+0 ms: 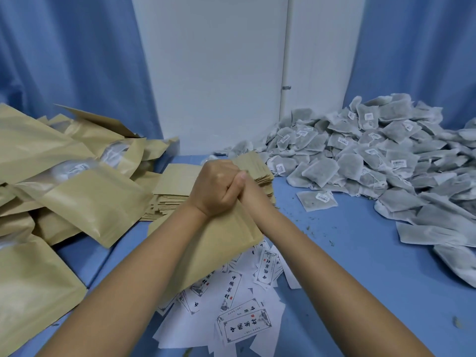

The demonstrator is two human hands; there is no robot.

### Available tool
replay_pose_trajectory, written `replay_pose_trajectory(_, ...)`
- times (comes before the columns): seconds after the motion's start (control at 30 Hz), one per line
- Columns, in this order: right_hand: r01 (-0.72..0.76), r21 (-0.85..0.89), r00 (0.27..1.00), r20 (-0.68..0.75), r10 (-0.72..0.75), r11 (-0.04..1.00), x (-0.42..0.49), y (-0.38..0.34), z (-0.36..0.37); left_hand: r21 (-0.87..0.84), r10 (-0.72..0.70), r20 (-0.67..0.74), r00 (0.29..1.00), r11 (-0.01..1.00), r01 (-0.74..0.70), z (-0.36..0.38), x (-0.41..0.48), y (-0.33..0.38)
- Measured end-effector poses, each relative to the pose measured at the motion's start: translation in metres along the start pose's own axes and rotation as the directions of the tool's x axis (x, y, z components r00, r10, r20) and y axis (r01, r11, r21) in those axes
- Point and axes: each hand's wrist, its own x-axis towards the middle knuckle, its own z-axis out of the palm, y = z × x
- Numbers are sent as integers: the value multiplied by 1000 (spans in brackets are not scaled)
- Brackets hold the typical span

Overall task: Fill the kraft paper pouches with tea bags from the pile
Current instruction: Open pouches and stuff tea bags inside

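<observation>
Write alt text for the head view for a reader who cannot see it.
The left hand and right hand, pressed together, grip the top of a kraft pouch lying over white printed labels on a blue table. Filled pouches heap at left, flat pouches are stacked behind the hands, and the tea bag pile rises at right.

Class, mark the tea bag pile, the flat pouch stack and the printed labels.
tea bag pile (373, 150): head view, middle of heap.
flat pouch stack (177, 179): head view, top pouch.
printed labels (244, 327): head view, framed label.
</observation>
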Motion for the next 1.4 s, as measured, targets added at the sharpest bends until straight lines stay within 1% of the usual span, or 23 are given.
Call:
replay_pose_trajectory(0.03, -57, 134, 997, 56, 50, 989, 3, 0, 0, -16, 11, -13, 1000, 1000, -11, 1, 4, 3)
replay_pose_trajectory(0.13, -202, 165, 918, 374, 128, 965, -6, 12, -7, -1, 59, 9, 998, 998, -59, 4, 6, 8)
replay_pose_trajectory(0.2, -106, 201, 898, 441, 7, 974, -14, 12, -17, 13, 48, 30, 998, 999, -49, 2, 0, 4)
replay_pose_trajectory(0.27, -11, 366, 970, 231, -79, 930, -14, 13, -26, 46, 20, 27, 999, 999, -21, -5, -5, -4)
replay_pose_trajectory(0.3, 32, 447, 999, 23, -47, 894, -15, 17, -29, 55, 12, 17, 1000, 998, -13, -8, -6, -7)
replay_pose_trajectory(0.37, 71, 435, 931, -353, 98, 897, -16, 37, -32, 67, 8, -4, 1000, 998, -8, -12, -5, -10)
replay_pose_trajectory(0.4, -19, 409, 914, -362, 182, 912, -18, 45, -33, 66, 8, -13, 1000, 998, -7, -13, -3, -10)
replay_pose_trajectory(0.47, -274, 591, 954, 64, 294, 759, -23, 52, -31, 53, 10, -35, 999, 999, -8, -14, 3, -10)
replay_pose_trajectory(0.53, -474, 774, 874, 472, 117, 420, -26, 48, -28, 41, 19, -32, 999, 999, -18, -9, 9, -5)
replay_pose_trajectory(0.6, -521, 835, 844, 535, -40, 180, -21, 41, -30, 34, 90, 28, 996, 995, -91, 3, 13, 6)
replay_pose_trajectory(0.67, -522, 849, 853, 521, 33, 82, -16, 33, -36, 1, 211, 141, 967, 977, -213, 23, 13, 19)
replay_pose_trajectory(0.77, -528, 844, 845, 511, 154, 97, -13, 34, -44, -64, 341, 267, 901, 939, -337, 32, 11, 23)
replay_pose_trajectory(0.87, -566, 815, 824, 552, 127, 125, -11, 42, -47, -43, 459, 338, 822, 880, -473, 33, 5, 19)
replay_pose_trajectory(1.0, -548, 786, 836, 527, 154, 286, -9, 47, -37, -61, 541, 382, 749, 824, -564, 37, -9, 19)
replay_pose_trajectory(1.03, -506, 832, 862, 482, 157, 227, -8, 49, -35, -10, 519, 390, 761, 828, -560, 34, -12, 16)
replay_pose_trajectory(1.1, -368, 926, 906, 376, 193, -80, -7, 55, -30, 188, 355, 303, 884, 887, -421, 26, -25, 3)
replay_pose_trajectory(1.17, -147, 924, 915, 262, 306, -352, -7, 67, -26, 248, -45, 33, 998, 968, 35, 21, -46, -5)
replay_pose_trajectory(1.2, -54, 907, 904, 222, 366, -417, -8, 74, -22, 169, -333, -112, 936, 922, 348, 20, -57, -5)
replay_pose_trajectory(1.23, 11, 893, 888, 198, 415, -450, -10, 80, -17, 28, -633, -182, 753, 762, 647, 23, -67, -1)
replay_pose_trajectory(1.27, 54, 880, 873, 188, 450, -472, -11, 86, -9, -135, -870, -119, 478, 491, 861, 27, -74, 4)
replay_pose_trajectory(1.3, 80, 868, 860, 189, 474, -491, -13, 92, 0, -283, -976, 55, 212, 188, 940, 31, -80, 9)
replay_pose_trajectory(1.33, 91, 859, 846, 200, 495, -503, -14, 97, 9, -432, -961, 269, 61, -63, 900, 37, -84, 13)
replay_pose_trajectory(1.4, 76, 863, 803, 244, 544, -499, -16, 108, 24, -663, -826, 561, 48, -414, 623, 48, -89, 15)
